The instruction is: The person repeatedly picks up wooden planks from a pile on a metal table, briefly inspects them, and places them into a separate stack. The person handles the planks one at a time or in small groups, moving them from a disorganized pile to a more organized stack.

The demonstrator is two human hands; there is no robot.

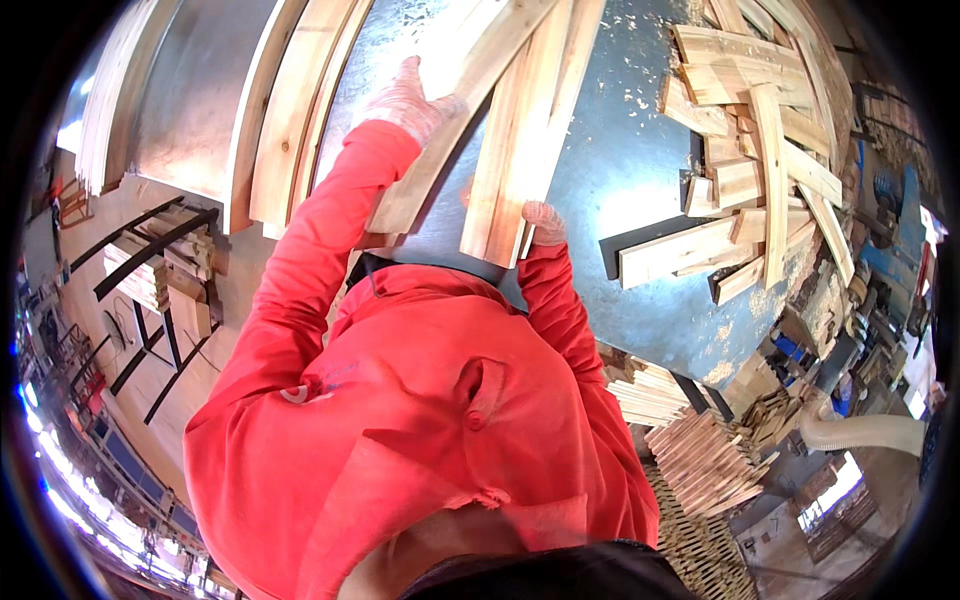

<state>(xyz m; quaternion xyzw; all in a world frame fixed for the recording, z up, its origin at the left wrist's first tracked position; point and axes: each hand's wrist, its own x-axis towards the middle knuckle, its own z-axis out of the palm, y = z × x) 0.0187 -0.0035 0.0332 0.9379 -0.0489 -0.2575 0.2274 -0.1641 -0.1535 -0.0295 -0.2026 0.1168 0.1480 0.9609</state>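
Note:
Both my hands wear pale, pinkish gloves below red sleeves. My left hand lies along the left edge of a long wooden board that slants across the metal table. Its thumb and fingers are spread apart, the thumb touching the board. To the right, a few more long boards lie close together, their near ends by my waist. My right hand is closed at the right side of these near ends, against the outermost board. Part of its fingers is hidden by the wood.
A jumbled heap of short boards lies at the table's right, amid shavings. More long boards stand at the left, with a stack of planks beyond. Wood strips are piled below right, near a flexible hose. Black metal racks stand at left.

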